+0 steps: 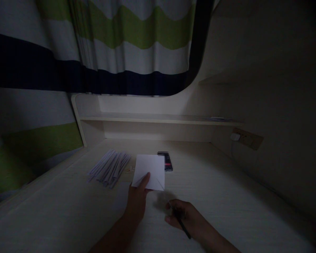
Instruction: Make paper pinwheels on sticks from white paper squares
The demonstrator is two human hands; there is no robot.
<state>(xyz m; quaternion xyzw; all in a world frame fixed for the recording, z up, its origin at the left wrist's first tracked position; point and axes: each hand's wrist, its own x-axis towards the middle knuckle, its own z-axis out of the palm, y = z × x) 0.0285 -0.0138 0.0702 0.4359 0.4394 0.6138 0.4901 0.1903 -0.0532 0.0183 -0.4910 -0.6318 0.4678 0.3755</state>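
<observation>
My left hand (139,193) holds a white square of paper (150,165) by its near left side, thumb lying on top and the other fingers beneath. A thin slanting line runs to the paper's near right corner. Close to that corner, my right hand (183,214) is closed around a slim, dark, pen-like tool (183,226). Its pale thin tip points up toward the paper, apart from it; the dim light hides its exact kind. Partly behind the held paper lies a dark flat object (169,162), pixelated, with a red stripe.
A pile of rolled white paper sticks (110,168) lies to the left. Small pale bits (130,170) are beside it. Another pale sheet (122,196) seems to lie flat by my left wrist. A shelf (152,118) runs along the back, and a plug (235,136) sits in the right wall's socket.
</observation>
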